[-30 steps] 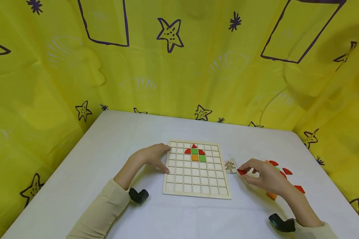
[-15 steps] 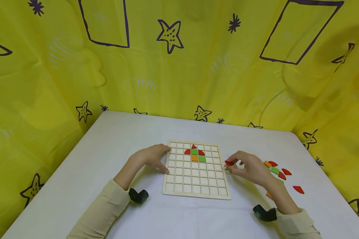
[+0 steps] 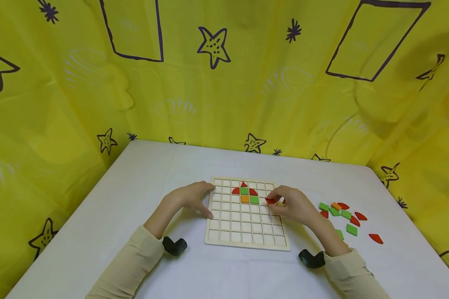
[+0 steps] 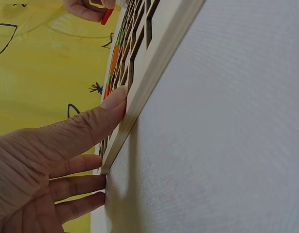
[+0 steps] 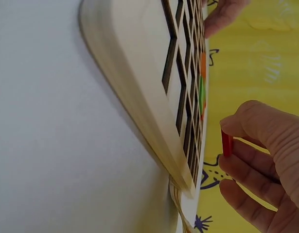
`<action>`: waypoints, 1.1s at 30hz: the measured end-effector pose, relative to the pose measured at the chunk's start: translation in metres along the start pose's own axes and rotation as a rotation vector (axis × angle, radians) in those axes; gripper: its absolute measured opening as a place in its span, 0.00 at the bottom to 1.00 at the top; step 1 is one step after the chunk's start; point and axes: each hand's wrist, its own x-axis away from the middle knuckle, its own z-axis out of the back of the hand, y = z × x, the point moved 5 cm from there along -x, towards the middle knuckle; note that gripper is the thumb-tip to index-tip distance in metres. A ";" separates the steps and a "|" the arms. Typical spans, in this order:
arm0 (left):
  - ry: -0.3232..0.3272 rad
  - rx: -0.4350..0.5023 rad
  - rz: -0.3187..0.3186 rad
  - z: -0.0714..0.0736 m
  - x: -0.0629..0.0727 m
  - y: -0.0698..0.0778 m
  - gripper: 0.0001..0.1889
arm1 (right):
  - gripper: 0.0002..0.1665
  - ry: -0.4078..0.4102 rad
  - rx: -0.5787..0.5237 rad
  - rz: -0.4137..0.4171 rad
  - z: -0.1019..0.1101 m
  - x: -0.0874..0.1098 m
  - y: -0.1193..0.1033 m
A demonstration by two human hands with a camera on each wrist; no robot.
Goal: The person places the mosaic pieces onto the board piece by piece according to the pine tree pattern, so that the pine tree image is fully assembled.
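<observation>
Red shows between the thumb and fingertips of the right hand (image 3: 293, 203): a small red piece (image 3: 270, 201) pinched there, the grip narrow, held above the right part of the pale wooden grid board (image 3: 243, 229) with a gap beneath it. The left hand (image 3: 191, 197) is spread wide, thumb and fingertips touching the board's left edge. Half a second ago the red piece was beyond the board's right edge; now it is inside that edge, and the left hand has kept its place. On the board, a red triangle (image 3: 244, 184) tops a cluster of red, green and orange pieces, just left of the pinched one. Past the right forearm, loose pieces (image 3: 351, 229) lie scattered, more of them uncovered than a second ago. White tabletop (image 3: 164, 166) stretches from the board's far edge to the yellow curtain (image 3: 179, 74), widely leftward past the left hand, and forward of the near edge between the two forearms. On the right, the loose pieces lie between the board and the tabletop's side edge.
</observation>
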 end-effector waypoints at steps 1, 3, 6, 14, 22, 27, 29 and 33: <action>0.001 0.001 -0.002 0.000 0.000 0.000 0.51 | 0.10 -0.008 -0.003 -0.011 -0.002 -0.001 0.000; 0.004 0.001 -0.006 0.000 0.000 0.000 0.51 | 0.10 -0.019 -0.010 -0.032 -0.004 -0.004 0.000; 0.006 0.002 -0.011 0.000 0.000 0.001 0.51 | 0.10 -0.030 -0.011 -0.049 -0.007 -0.007 0.000; 0.006 0.009 -0.012 0.001 -0.001 0.004 0.51 | 0.08 -0.044 0.019 -0.082 -0.012 -0.016 -0.002; 0.002 -0.005 -0.011 0.001 0.000 0.003 0.51 | 0.07 -0.096 0.029 -0.141 -0.016 -0.022 0.000; 0.004 -0.009 -0.007 0.001 0.000 0.002 0.51 | 0.08 -0.092 0.049 -0.129 -0.016 -0.022 -0.001; 0.001 -0.006 0.000 0.001 0.001 0.002 0.51 | 0.07 -0.090 0.056 -0.118 -0.017 -0.022 -0.001; 0.001 0.001 0.011 0.000 0.001 0.001 0.51 | 0.06 -0.088 0.062 -0.102 -0.018 -0.022 -0.003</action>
